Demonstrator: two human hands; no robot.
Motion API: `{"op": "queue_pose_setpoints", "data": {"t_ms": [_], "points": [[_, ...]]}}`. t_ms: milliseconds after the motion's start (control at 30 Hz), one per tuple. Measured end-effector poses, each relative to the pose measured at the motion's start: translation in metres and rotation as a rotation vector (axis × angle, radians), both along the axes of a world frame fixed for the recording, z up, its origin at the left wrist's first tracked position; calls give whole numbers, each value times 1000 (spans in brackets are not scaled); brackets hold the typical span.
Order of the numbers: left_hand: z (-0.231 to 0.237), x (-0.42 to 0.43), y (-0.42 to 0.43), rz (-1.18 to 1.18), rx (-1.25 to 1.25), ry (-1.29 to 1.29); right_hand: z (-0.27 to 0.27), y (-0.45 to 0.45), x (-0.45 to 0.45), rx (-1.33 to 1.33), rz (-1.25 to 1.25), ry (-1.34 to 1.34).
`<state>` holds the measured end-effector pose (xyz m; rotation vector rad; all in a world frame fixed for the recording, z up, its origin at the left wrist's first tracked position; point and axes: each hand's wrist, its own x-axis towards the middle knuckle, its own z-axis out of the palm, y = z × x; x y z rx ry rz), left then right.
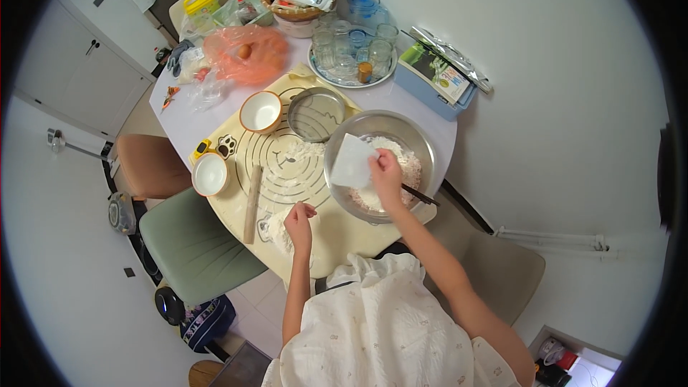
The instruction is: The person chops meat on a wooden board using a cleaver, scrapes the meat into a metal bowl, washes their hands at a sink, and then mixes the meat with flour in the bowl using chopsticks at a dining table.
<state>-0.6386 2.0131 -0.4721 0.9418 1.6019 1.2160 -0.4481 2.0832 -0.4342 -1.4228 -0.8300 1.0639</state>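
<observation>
My right hand [386, 174] grips a white dough scraper [352, 164] above a wide stainless steel bowl [336, 199]. Inside the bowl is white flour [386, 145] with a pinkish, crumbly mixture [413, 169] around it. Dark chopsticks [422, 194] lean over the bowl's right rim. My left hand [300, 223], its fingers curled together with nothing visible in them, hovers beside a heap of flour [278, 232]. This heap lies on a cream kneading mat [333, 242] printed with rings. To its left rests a wooden rolling pin [252, 204].
Two white bowls, one upper [262, 111] and one lower [210, 174], flank a round sieve [316, 114] and a yellow device [202, 148]. Behind are a tray of glassware [349, 85], a blue box [430, 91] and an orange plastic bag [269, 51]. A green chair [193, 247] stands left.
</observation>
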Motion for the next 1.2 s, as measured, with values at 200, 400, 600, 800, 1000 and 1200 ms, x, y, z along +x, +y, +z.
{"op": "queue_pose_setpoints", "data": {"t_ms": [200, 400, 600, 800, 1000, 1200], "points": [[37, 15, -10, -37, -281, -269, -25, -25, -67, -285, -20, 809], [25, 4, -13, 128, -277, -523, -15, -35, -47, -389, 351, 553], [11, -2, -16, 218, -313, -466, -19, -6, 68, -21, 698, -621], [-14, -4, -10, 274, -350, -486, -18, 13, 140, 56, 1173, -1156], [-29, 0, 23, 296, -321, -564, -7, 21, 145, 209, 1397, -1217], [-38, 5, 19, 309, -390, -784, 2, 19, 131, 283, 1565, -1300]]}}
